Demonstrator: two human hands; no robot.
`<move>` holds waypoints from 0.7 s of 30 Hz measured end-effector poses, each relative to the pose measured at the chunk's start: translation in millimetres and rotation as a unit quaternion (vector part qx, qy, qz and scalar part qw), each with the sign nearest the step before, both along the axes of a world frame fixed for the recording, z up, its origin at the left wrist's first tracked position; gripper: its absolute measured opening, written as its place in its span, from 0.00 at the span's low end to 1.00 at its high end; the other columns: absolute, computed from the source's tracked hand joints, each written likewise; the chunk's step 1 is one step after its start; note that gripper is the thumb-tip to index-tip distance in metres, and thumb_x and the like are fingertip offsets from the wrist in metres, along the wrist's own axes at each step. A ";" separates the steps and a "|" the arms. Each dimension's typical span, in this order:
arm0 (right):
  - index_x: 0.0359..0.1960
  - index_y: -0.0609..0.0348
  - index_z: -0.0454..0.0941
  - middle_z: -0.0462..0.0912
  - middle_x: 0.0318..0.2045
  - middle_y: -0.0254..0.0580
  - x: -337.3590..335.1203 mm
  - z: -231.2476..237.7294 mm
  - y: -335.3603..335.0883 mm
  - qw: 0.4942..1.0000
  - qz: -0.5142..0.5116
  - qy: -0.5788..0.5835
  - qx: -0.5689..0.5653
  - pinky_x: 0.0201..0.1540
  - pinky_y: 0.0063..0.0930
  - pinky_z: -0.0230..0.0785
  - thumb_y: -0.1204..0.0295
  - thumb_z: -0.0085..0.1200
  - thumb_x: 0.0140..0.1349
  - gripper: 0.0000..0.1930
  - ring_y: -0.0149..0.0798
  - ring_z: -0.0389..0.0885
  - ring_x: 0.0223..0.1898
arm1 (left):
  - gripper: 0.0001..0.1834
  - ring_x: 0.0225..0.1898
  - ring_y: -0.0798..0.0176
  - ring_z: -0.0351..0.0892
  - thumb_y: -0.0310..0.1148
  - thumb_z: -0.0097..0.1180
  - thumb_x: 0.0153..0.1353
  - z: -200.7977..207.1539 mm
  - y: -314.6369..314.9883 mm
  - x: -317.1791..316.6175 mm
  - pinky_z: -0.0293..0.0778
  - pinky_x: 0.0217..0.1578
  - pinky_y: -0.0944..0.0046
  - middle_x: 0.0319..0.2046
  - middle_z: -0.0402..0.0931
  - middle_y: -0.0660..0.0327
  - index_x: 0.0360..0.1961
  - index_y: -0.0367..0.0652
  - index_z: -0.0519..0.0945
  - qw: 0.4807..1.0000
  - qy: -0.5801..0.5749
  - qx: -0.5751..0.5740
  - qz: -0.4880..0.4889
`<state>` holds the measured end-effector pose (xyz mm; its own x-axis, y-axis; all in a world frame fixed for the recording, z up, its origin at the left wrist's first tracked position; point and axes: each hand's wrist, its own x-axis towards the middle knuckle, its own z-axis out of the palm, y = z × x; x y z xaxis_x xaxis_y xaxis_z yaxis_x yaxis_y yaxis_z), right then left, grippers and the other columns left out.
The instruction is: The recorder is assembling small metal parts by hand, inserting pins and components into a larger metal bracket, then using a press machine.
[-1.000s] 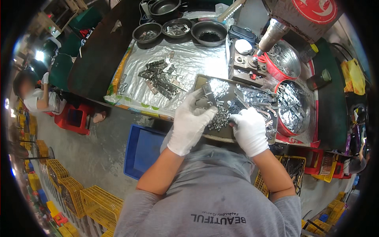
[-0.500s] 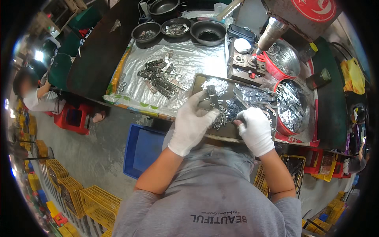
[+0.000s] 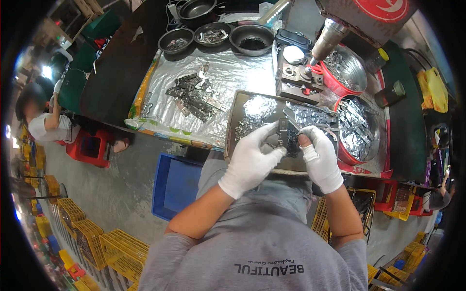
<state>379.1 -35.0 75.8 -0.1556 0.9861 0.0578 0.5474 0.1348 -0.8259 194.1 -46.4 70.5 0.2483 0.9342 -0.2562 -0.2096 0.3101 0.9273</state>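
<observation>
Across the workshop, behind a desk covered in crinkled silver sheeting (image 3: 160, 99): nothing of either hand. At its right, a grey machine press with a cylindrical metal spindle (image 3: 328, 41), well apart from the work. Nearer, a shallow, dark, rectangular metal tray (image 3: 291, 164), more exposed at its left than half a second ago. Above it, the white-gloved left hand (image 3: 255, 157), shifted rightward, thumb and fingers closed on a narrow, dark, flat metal plate (image 3: 283, 128). Just beside, the white-gloved right hand (image 3: 321, 157), lifted slightly from the tray, bare thumb tip showing, fingers curled towards it; impossible to tell whether gripping anything. Plate now between both hands, apparently in easier reach of each. Smallest, at the tray's left, loose grey metal bits (image 3: 246, 127), newly uncovered by the shift.
</observation>
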 end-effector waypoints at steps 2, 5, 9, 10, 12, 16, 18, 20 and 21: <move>0.40 0.64 0.77 0.77 0.27 0.43 -0.5 -0.3 -0.5 0.999 0.000 0.031 -0.025 0.35 0.29 0.69 0.71 0.53 0.69 0.07 0.34 0.74 0.29 | 0.30 0.38 0.76 0.78 0.17 0.56 0.61 -0.5 -0.9 2.7 0.75 0.37 0.75 0.48 0.80 0.58 0.66 0.31 0.66 0.999 -0.036 -0.001 -0.010; 0.40 0.63 0.77 0.77 0.29 0.42 -5.8 -0.2 -3.3 0.994 -0.001 0.102 -0.041 0.36 0.28 0.69 0.72 0.53 0.69 0.06 0.33 0.74 0.30 | 0.30 0.38 0.76 0.78 0.17 0.57 0.61 1.9 0.3 3.6 0.74 0.37 0.76 0.49 0.80 0.58 0.65 0.31 0.66 1.000 -0.018 0.017 -0.018; 0.38 0.59 0.79 0.79 0.30 0.41 -8.2 -5.9 -5.5 0.994 0.008 0.078 0.072 0.38 0.32 0.70 0.76 0.59 0.62 0.04 0.39 0.77 0.32 | 0.30 0.39 0.76 0.78 0.16 0.57 0.60 -2.2 1.8 5.2 0.75 0.37 0.76 0.48 0.79 0.58 0.65 0.30 0.66 0.999 -0.008 0.025 -0.019; 0.38 0.59 0.79 0.79 0.30 0.41 -9.6 -3.1 -5.2 0.994 0.009 0.079 0.071 0.38 0.32 0.70 0.76 0.59 0.62 0.04 0.39 0.77 0.32 | 0.30 0.39 0.76 0.78 0.16 0.57 0.60 -5.2 1.9 5.2 0.75 0.37 0.76 0.48 0.79 0.58 0.65 0.30 0.66 1.000 -0.007 0.024 -0.017; 0.36 0.57 0.79 0.78 0.30 0.41 -14.4 5.2 -4.6 0.971 0.052 -0.080 0.221 0.38 0.36 0.71 0.79 0.61 0.56 0.07 0.46 0.78 0.34 | 0.30 0.40 0.76 0.78 0.16 0.57 0.60 -11.0 1.9 5.6 0.75 0.38 0.75 0.48 0.79 0.58 0.65 0.29 0.66 0.998 -0.022 0.052 -0.006; 0.33 0.51 0.79 0.76 0.28 0.35 -16.3 4.2 -6.4 0.927 0.051 -0.173 0.329 0.33 0.37 0.69 0.76 0.65 0.51 0.09 0.45 0.76 0.33 | 0.27 0.29 0.80 0.74 0.17 0.56 0.59 -8.4 0.6 8.3 0.72 0.28 0.76 0.37 0.80 0.64 0.62 0.32 0.70 0.997 -0.033 0.063 0.023; 0.33 0.50 0.79 0.76 0.28 0.35 -15.3 1.4 -6.1 0.922 0.050 -0.176 0.341 0.32 0.37 0.68 0.74 0.66 0.50 0.10 0.44 0.75 0.32 | 0.28 0.37 0.78 0.77 0.16 0.57 0.61 -8.0 0.2 4.4 0.75 0.37 0.76 0.48 0.78 0.59 0.64 0.29 0.67 0.999 -0.015 0.044 -0.013; 0.33 0.49 0.79 0.76 0.28 0.34 -15.7 -3.7 -5.6 0.917 0.049 -0.178 0.353 0.32 0.37 0.67 0.73 0.67 0.50 0.10 0.44 0.75 0.31 | 0.28 0.36 0.78 0.76 0.16 0.57 0.61 -9.2 -0.4 4.3 0.74 0.36 0.77 0.47 0.79 0.59 0.63 0.30 0.67 0.999 -0.020 0.049 -0.012; 0.33 0.50 0.79 0.76 0.27 0.34 -16.3 -6.7 -5.6 0.926 0.039 -0.139 0.349 0.32 0.37 0.67 0.74 0.67 0.49 0.10 0.44 0.75 0.31 | 0.28 0.36 0.79 0.76 0.16 0.57 0.61 -9.9 -0.6 4.2 0.74 0.36 0.77 0.46 0.79 0.59 0.63 0.30 0.67 0.998 -0.024 0.054 -0.009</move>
